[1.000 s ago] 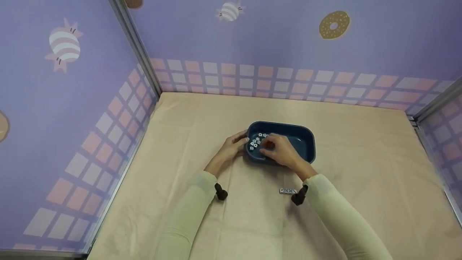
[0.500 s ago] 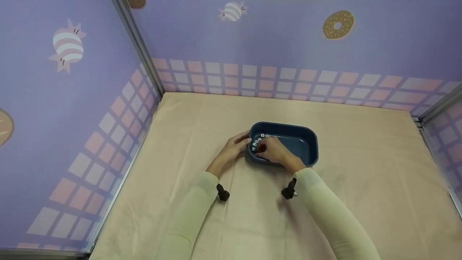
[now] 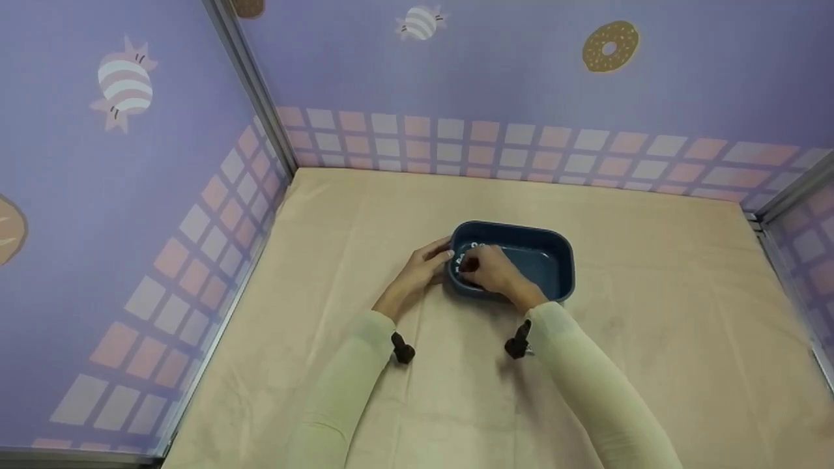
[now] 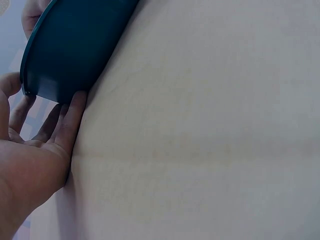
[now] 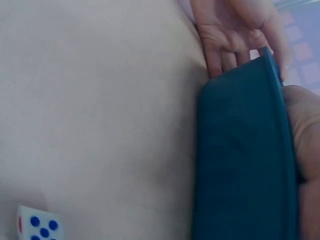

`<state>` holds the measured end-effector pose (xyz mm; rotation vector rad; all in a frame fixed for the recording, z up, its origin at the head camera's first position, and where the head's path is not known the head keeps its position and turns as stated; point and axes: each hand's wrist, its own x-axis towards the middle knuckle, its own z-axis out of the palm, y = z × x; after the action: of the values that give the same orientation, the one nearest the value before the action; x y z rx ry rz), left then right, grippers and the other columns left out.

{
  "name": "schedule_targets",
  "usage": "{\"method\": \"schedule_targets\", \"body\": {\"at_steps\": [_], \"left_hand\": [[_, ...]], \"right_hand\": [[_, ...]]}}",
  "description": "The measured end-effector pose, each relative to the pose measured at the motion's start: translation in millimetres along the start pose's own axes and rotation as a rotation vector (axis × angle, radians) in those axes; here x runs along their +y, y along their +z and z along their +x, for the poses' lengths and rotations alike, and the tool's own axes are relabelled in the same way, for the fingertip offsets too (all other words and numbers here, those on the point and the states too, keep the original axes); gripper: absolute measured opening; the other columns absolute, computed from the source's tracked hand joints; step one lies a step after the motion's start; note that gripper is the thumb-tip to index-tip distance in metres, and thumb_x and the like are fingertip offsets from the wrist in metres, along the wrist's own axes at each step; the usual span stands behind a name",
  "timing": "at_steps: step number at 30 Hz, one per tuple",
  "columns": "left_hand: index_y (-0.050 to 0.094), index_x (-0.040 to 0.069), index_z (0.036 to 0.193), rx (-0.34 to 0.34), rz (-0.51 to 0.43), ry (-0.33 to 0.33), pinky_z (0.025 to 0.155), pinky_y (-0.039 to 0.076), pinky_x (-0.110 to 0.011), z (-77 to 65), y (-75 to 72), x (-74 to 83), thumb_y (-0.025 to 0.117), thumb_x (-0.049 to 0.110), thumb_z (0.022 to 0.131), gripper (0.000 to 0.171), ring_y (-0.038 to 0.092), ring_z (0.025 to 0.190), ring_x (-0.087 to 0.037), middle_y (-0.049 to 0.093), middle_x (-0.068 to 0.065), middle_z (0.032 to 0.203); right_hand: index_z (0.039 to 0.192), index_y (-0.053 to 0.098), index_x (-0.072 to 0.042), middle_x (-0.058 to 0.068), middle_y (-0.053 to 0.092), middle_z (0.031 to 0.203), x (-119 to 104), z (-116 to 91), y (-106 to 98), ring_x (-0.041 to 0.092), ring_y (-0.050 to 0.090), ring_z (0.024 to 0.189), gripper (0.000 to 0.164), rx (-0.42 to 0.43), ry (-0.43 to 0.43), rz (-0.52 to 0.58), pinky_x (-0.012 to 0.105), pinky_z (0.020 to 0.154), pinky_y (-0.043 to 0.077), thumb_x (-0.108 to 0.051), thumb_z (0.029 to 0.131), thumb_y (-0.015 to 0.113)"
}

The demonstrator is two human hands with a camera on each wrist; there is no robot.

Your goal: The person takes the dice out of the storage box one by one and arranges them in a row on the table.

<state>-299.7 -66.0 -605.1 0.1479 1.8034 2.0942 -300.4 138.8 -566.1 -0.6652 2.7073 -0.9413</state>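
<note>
A dark blue plastic box [image 3: 537,264] sits on the cloth-covered table, with several white dice [image 3: 460,258] gathered inside its left end. My left hand [image 3: 416,268] holds that end, its thumb at the rim and its fingers [image 4: 72,117] against the outer wall. Inside the box, my right hand [image 3: 494,270] has curled fingers down among the dice. Its fingertips are partly hidden, so whether they pinch a die is unclear. A white die with blue pips [image 5: 44,225] lies on the cloth below the right wrist; the head view shows little of it.
Beige cloth [image 3: 365,215] covers the table. Purple patterned panels [image 3: 521,71] rise at the back and both sides, joined by metal posts [image 3: 257,91]. A black wrist camera [image 3: 517,347] hangs low under the right sleeve; another [image 3: 403,350] is on the left.
My right hand has moved left and deeper into the box's left end, covering more dice. The right wrist camera now hides most of a short dice row on the cloth. My left hand keeps its place.
</note>
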Motion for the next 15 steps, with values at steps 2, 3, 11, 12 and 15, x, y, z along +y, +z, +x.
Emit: {"method": "schedule_targets", "body": {"at_steps": [2, 3, 11, 12, 15], "left_hand": [[0.055, 0.021, 0.156, -0.01, -0.016, -0.002, 0.101, 0.058, -0.039, -0.5, 0.7, 1.0, 0.064, 0.025, 0.109, 0.048, 0.065, 0.129, -0.024, 0.051, -0.008, 0.159], [0.055, 0.021, 0.157, -0.015, -0.022, -0.003, 0.101, 0.058, -0.039, -0.5, 1.0, 1.4, 0.064, 0.025, 0.109, 0.049, 0.065, 0.128, -0.024, 0.051, -0.008, 0.159], [0.053, 0.019, 0.158, -0.025, -0.011, 0.015, 0.1, 0.059, -0.038, -0.5, -0.9, 0.6, 0.063, 0.025, 0.109, 0.05, 0.064, 0.13, -0.023, 0.05, -0.009, 0.161], [0.053, 0.019, 0.158, -0.025, -0.01, 0.014, 0.1, 0.059, -0.038, -0.8, -1.2, 0.5, 0.063, 0.025, 0.109, 0.05, 0.063, 0.13, -0.023, 0.05, -0.009, 0.161], [0.054, 0.019, 0.157, -0.024, -0.012, 0.015, 0.1, 0.058, -0.038, -1.5, -1.5, 0.1, 0.063, 0.025, 0.109, 0.049, 0.062, 0.132, -0.023, 0.05, -0.008, 0.161]], "right_hand": [[0.109, 0.078, -0.003, 0.007, 0.074, 0.1, 0.5, 1.0, 1.3, 0.022, 0.068, 0.092, 0.014, 0.03, -0.003, -0.007, 0.042, 0.086, 0.06, -0.01, 0.097, 0.079], [0.11, 0.078, -0.003, 0.008, 0.074, 0.101, 0.7, 1.6, 1.8, 0.022, 0.069, 0.093, 0.015, 0.039, -0.004, -0.015, 0.042, 0.087, 0.06, -0.01, 0.097, 0.079], [0.11, 0.078, -0.002, 0.007, 0.073, 0.098, -1.0, 5.8, 3.5, 0.022, 0.067, 0.091, 0.013, 0.041, -0.018, -0.037, 0.042, 0.086, 0.059, -0.007, 0.098, 0.077], [0.109, 0.078, -0.002, 0.007, 0.072, 0.098, -1.2, 6.3, 3.8, 0.022, 0.066, 0.091, 0.013, 0.044, -0.025, -0.042, 0.043, 0.085, 0.059, -0.007, 0.098, 0.076], [0.108, 0.078, -0.001, 0.007, 0.072, 0.095, -1.9, 7.6, 5.2, 0.022, 0.064, 0.089, 0.011, 0.052, -0.037, -0.046, 0.042, 0.083, 0.058, -0.006, 0.098, 0.076]]}}
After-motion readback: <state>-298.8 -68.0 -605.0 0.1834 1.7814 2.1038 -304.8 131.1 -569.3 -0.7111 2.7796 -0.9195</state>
